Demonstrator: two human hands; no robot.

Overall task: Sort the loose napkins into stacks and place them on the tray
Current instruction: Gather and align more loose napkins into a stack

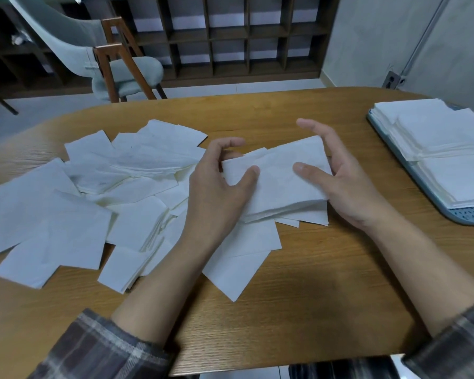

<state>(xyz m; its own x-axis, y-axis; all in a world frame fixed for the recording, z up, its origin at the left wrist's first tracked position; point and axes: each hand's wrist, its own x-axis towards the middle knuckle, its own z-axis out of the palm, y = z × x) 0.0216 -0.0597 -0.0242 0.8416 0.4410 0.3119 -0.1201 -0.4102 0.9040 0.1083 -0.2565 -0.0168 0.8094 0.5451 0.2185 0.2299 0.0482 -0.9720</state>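
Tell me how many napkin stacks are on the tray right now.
3 on the tray: far stack, middle stack, near stack. The frame edge cuts them off, so more may be hidden.

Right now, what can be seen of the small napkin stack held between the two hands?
The held stack is a thin pile of white, soft-looking paper napkins, slightly creased on top, its layered edges showing along the near side. It sits tilted just above the wooden table, over a few loose napkins. The left hand grips its left end, thumb on top; the right hand cups its right end, thumb on top.
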